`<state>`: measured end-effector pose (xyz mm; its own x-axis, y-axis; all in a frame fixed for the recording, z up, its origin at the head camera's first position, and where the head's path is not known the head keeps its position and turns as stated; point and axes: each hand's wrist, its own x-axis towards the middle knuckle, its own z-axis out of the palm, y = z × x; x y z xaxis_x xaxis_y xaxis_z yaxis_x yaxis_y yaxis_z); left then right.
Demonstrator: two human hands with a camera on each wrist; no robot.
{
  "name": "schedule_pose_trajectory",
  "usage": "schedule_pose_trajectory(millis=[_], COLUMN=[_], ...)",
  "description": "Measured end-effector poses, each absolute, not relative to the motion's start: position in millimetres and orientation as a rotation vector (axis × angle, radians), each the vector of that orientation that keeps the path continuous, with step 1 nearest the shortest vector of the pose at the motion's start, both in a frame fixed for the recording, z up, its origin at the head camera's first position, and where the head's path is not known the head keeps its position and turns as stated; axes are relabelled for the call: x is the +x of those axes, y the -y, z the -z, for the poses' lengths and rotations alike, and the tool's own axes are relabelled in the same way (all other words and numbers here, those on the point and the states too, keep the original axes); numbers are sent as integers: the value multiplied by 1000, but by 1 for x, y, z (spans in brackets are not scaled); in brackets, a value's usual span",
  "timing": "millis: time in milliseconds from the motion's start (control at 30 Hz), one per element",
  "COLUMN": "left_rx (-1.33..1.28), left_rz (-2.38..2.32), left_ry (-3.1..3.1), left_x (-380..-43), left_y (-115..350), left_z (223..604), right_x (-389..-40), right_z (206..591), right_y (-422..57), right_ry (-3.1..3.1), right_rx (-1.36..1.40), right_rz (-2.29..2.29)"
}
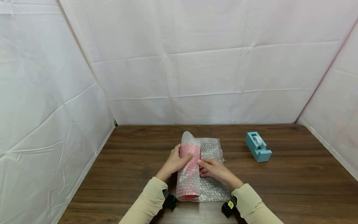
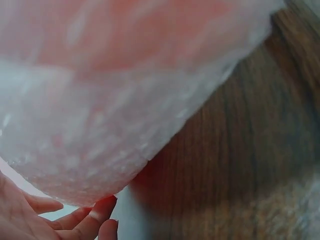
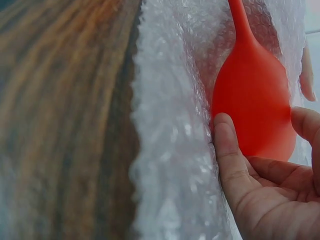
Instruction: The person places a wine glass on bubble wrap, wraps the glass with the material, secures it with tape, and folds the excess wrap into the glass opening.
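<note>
A red wine glass (image 3: 252, 100), its rounded bowl tapering to a thin stem, lies inside a roll of bubble wrap (image 1: 188, 182). The rest of the bubble wrap sheet (image 1: 210, 149) spreads flat to the right of the roll. My left hand (image 1: 176, 161) holds the roll from the left, thumb over its top and fingers round its far side. On the open right side, my right hand (image 1: 213, 170) has its thumb and fingers about the bowl, fingertips against the red surface. Wrap hides most of the glass in the head view; a red edge shows at the roll's near end.
A light blue tape dispenser (image 1: 258, 147) with a roll of clear tape stands to the right on the dark wooden table (image 1: 134, 155). White cloth walls (image 1: 207, 71) rise behind the table and on both sides.
</note>
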<state>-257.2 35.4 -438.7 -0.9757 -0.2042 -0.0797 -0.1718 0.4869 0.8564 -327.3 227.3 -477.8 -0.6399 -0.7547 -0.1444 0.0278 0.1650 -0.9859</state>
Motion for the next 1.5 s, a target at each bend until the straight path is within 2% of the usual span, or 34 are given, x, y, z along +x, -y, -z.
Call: schedule_pose_trajectory(millis=[900,1500], left_rx=[324,251], left_rz=[1712,1655], left_ry=[2526,2547], left_x=[-258,-256], left_y=[-34,-35], left_z=[438,438], right_x=[-328,-329], right_z=[479,480], right_y=[-239,-248], right_ry=[-1770,-1791], right_rx=[-662,-662], right_rz=[1554,1542])
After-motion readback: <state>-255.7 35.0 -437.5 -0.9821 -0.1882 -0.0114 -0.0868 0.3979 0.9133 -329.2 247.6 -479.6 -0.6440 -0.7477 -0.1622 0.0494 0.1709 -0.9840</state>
